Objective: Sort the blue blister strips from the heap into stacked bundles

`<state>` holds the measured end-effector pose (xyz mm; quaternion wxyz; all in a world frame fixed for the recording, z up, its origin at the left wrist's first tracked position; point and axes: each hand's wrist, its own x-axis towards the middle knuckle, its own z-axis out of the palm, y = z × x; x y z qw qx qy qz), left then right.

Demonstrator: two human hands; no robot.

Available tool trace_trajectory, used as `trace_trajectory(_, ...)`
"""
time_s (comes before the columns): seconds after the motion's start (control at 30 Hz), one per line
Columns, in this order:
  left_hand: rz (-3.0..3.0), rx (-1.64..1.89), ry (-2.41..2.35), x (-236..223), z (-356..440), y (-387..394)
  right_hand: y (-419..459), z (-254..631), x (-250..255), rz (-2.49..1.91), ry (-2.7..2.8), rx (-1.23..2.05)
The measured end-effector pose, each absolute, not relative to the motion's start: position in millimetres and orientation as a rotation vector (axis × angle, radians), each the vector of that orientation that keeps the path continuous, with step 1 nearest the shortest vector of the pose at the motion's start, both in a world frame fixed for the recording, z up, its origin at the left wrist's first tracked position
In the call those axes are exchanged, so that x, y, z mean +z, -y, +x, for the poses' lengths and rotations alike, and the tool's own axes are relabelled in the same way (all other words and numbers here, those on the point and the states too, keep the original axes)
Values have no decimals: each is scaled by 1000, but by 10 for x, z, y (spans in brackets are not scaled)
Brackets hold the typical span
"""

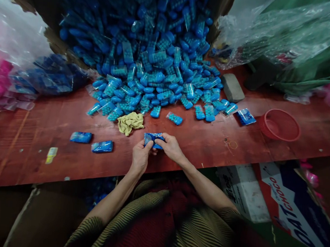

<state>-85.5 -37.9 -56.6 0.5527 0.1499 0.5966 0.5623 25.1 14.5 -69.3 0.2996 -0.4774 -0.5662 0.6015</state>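
Note:
Both my hands are closed on one blue printed wrapper [153, 135] above the front part of the table. My left hand [140, 154] pinches its left end with the thumb on top. At the other end, the thumb and fingers of my right hand [172, 148] grip it. Whether anything is inside the wrapper I cannot tell. Two shiny blue wrapped packs [102, 146] lie to the left. Beyond my hands spreads a big heap of clear containers [156, 79] with blue ends and turquoise balls inside. One such container [174, 118] lies apart, close to my right hand.
A crumpled yellow cloth [130, 123] lies just behind my left hand. To the right are flat blue wrappers [246, 116], a grey block [232, 87] and a red plastic basket [280, 125]. Clear bags [50, 73] flank the heap. The red table's [179, 163] front edge runs before me.

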Motion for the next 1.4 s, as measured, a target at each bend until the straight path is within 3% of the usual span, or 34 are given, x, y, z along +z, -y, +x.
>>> trace_trajectory(0.53, 197, 1255, -1290, -557, -900, 364, -211, 257, -725, -1332, 1607, 1312)
trace_trajectory(0.7, 167, 1155, -1291, -513, -1067, 555, -274, 319, -624, -1494, 2120, 1108)
trace_trajectory(0.87, 137, 1303, -1302, -460, -1047, 530, -215, 394, -478, -1394, 2491, 861)
trace_trajectory(1.0, 170, 1434, -1301, -506, -948, 384, -203, 422, -490, -1450, 2209, 731)
trace_trajectory(1.4, 68, 1237, -1109, -476, -936, 359, -326, 391, -668, -1348, 1657, 1438)
